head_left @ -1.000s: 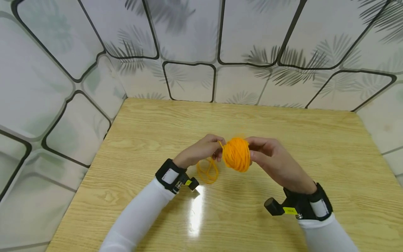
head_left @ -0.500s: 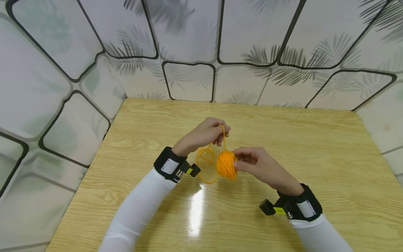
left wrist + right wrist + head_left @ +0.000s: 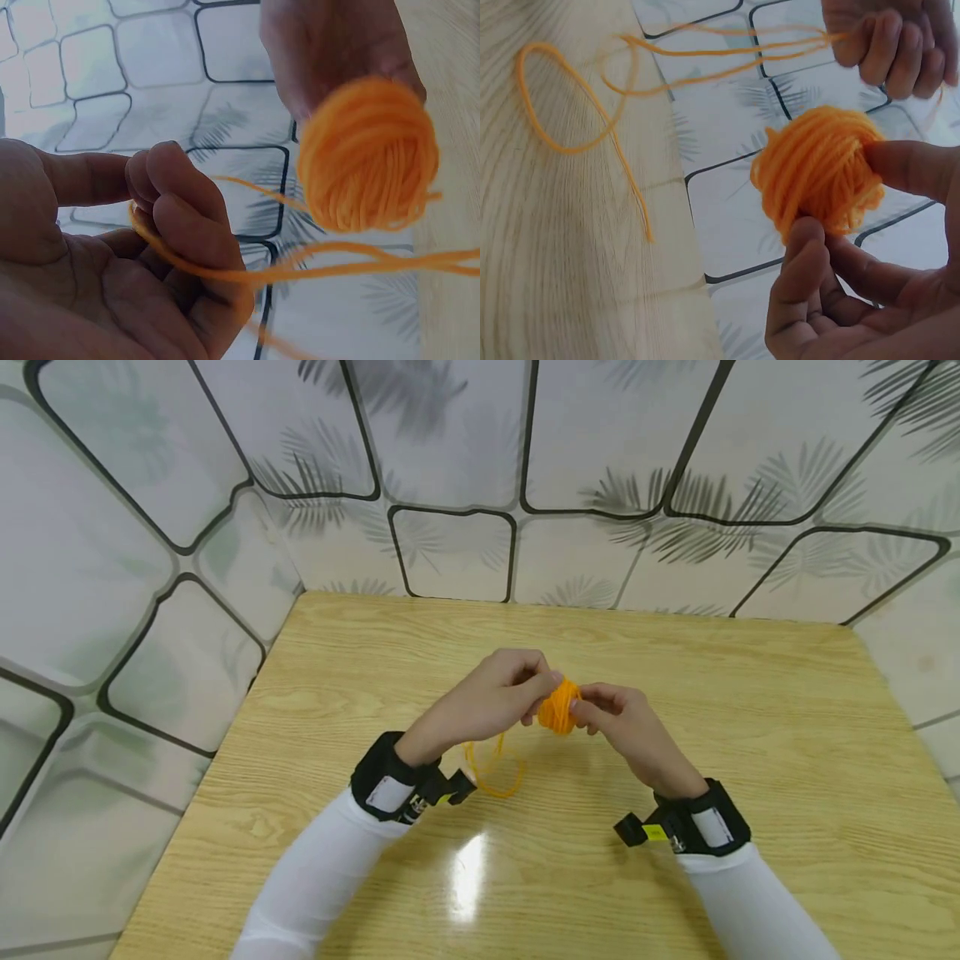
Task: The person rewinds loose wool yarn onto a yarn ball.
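An orange ball of yarn (image 3: pixel 558 710) is pinched between the thumb and fingers of my right hand (image 3: pixel 637 731), held above the table. Strands wrap over its surface in several directions, as the right wrist view of the ball (image 3: pixel 821 176) shows. My left hand (image 3: pixel 491 697) is just left of the ball, its curled fingers gripping the yarn strand (image 3: pixel 217 275). From the left hand one strand runs to the ball. Other loose loops of yarn (image 3: pixel 498 785) hang below it, down toward the table, and end in a loose tail (image 3: pixel 634 191).
The wooden table (image 3: pixel 675 677) has a pale, grained top with a bright light reflection at its near middle. A wall covering with dark outlines and leaf prints (image 3: pixel 457 552) rises behind the table and along its left side. Black camera straps (image 3: pixel 390 777) sit on both wrists.
The left hand rose, drawing out a strand from the ball, then came down over the ball's left side. The right hand shifted left with the ball, dipped, then lifted again.
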